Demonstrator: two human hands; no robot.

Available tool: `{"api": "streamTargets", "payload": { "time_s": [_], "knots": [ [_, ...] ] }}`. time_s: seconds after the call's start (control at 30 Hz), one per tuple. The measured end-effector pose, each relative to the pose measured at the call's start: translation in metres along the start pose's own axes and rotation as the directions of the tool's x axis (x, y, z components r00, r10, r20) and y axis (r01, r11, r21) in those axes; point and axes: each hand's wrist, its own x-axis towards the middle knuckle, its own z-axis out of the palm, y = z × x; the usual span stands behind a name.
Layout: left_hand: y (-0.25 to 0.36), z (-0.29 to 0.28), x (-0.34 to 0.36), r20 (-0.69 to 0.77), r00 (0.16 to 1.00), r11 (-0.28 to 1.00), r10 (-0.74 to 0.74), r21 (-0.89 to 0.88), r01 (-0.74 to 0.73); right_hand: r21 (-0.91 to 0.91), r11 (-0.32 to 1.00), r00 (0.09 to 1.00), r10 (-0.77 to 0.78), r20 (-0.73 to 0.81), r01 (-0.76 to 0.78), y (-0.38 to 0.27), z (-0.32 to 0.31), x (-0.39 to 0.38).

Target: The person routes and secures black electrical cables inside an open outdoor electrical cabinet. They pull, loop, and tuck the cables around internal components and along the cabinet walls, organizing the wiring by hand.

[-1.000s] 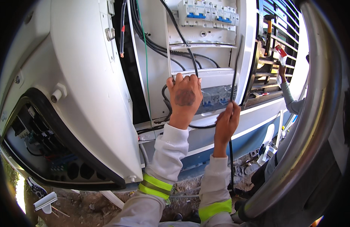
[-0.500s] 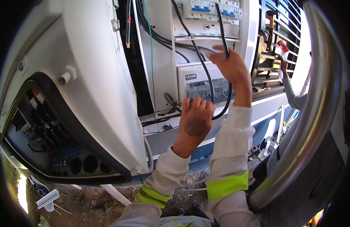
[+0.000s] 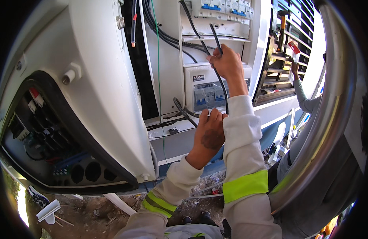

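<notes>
Two black cables stand up in front of an open white electrical cabinet: one cable reaches higher, the other cable ends lower. My right hand is closed around the black cables below their upper ends. Lower down, my left hand is closed on the cables, its palm side hidden. Behind the hands sits a small white breaker box with a clear window and blue-switched breakers inside. Beside my left hand, a black cable loop bends out of the cabinet's lower edge.
Circuit breakers with blue switches line the cabinet's top. A thin green wire hangs left of them. The open cabinet door fills the left. A curved metal post stands close at right, with another person's arm beyond it.
My right hand has come down slightly leftward and closed on the cables; its fingers were spread before. The shorter cable's upper end has moved left and down. My left hand stays low.
</notes>
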Motion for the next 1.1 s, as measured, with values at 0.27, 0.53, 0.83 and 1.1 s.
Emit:
{"api": "streamTargets", "payload": {
  "time_s": [0.27,0.53,0.83,1.1],
  "knots": [
    [-0.007,-0.014,-0.009,0.071,0.997,0.995,-0.005,-0.103,0.012,-0.162,0.981,0.994,-0.111,-0.022,0.106,-0.007,0.006,-0.006],
    [0.032,0.014,-0.038,0.16,0.981,0.993,0.109,-0.068,-0.099,-0.061,0.982,0.97,0.186,0.159,-0.179,0.035,-0.002,-0.026],
    [0.026,-0.04,-0.091,0.278,0.957,0.983,0.084,-0.178,-0.034,0.186,0.904,0.9,0.324,0.291,-0.386,0.062,-0.043,-0.098],
    [-0.018,-0.045,-0.002,-0.146,0.808,0.544,-0.571,-0.805,0.239,0.313,0.917,0.95,0.164,0.268,-0.246,0.017,-0.045,-0.099]
  ]
}}
